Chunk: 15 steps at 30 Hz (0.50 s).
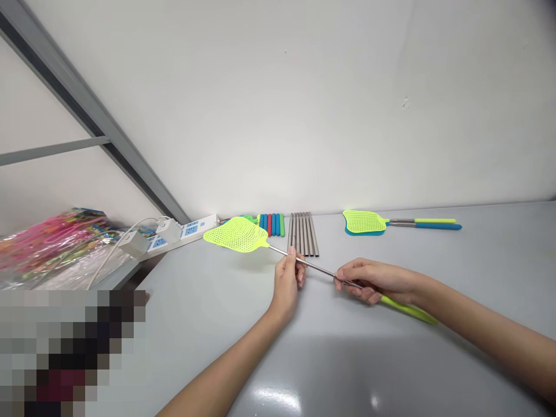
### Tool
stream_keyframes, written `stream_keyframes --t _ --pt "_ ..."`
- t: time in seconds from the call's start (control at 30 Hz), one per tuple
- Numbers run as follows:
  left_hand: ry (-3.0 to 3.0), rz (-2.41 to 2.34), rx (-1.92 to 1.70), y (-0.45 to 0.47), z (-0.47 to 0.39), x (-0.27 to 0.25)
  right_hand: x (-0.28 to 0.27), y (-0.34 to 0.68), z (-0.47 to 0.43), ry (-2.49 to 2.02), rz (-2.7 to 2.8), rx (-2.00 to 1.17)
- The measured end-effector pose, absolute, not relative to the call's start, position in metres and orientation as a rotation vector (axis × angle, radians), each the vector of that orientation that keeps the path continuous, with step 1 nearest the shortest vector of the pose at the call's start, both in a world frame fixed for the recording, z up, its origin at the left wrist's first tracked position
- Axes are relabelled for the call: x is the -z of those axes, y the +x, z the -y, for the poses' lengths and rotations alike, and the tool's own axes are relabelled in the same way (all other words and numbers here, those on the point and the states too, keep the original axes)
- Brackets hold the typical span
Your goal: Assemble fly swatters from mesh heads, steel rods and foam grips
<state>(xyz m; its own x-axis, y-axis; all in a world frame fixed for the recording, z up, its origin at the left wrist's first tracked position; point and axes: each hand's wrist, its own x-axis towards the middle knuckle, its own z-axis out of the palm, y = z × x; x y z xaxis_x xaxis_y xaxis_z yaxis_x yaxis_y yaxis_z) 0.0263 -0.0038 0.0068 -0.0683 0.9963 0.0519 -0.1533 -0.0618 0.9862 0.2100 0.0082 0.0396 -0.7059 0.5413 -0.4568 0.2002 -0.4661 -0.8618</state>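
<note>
A yellow-green fly swatter (237, 234) with a perforated head and a thin metal rod is held slantwise above the table, its head toward the left. My left hand (287, 278) pinches the rod below the head. Farther down the rod, my right hand (362, 280) is closed around it, just ahead of the yellow-green grip, which passes under my right wrist. Behind my left hand lies a row of several metal tubes (309, 234). Beside them are several coloured handle grips (273, 225) in blue, red and green.
Two assembled fly swatters, a yellow-green one (365, 221) over a blue one (438, 226), lie by the wall. A white power strip (186, 233) with plugged-in adapters stands at the left, near plastic-bagged goods (56, 246). Another green piece (249, 219) is partly hidden behind the swatter head.
</note>
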Motion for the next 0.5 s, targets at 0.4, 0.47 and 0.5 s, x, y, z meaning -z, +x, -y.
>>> stream_keyframes --t 0.4,0.47,0.5 --pt "1.197 -0.856 -0.579 0.037 0.025 -0.016 -0.045 0.21 0.004 -0.983 1.693 -2.313" --pt "1.163 -0.847 -0.554 0.036 0.023 -0.015 -0.044 0.21 0.003 -1.002 1.708 -2.295" --pt "1.155 -0.846 -0.55 0.035 0.022 -0.015 -0.044 0.211 0.003 -1.011 1.721 -2.283"
